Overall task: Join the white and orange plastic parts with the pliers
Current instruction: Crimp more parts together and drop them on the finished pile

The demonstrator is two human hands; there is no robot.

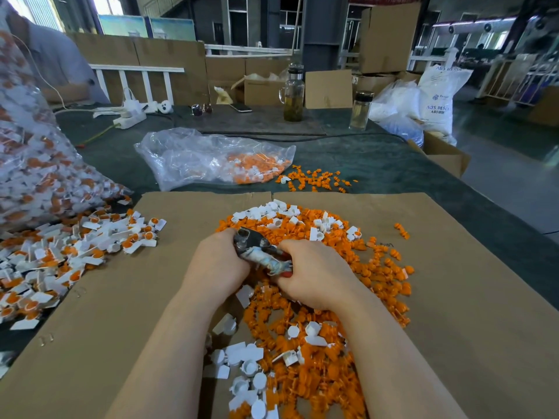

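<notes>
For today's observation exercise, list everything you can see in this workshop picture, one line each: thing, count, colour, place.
pliers: one, dark metal, handles wrapped in pale tape, held over the loose pile
loose parts: many, orange and white, heaped on the cardboard sheet
joined parts: many, white with orange, piled at left
cardboard sheet: one, brown, covering the near table
clear bags: two, holding parts, one mid-table, one far left
glass jug: one, clear, far table
bottle: one, clear, dark cap, right of the jug
power strip: one, white, far left
white sack: one, printed, far right
left hand: grip near the pliers' head
right hand: grip on the handles
</notes>
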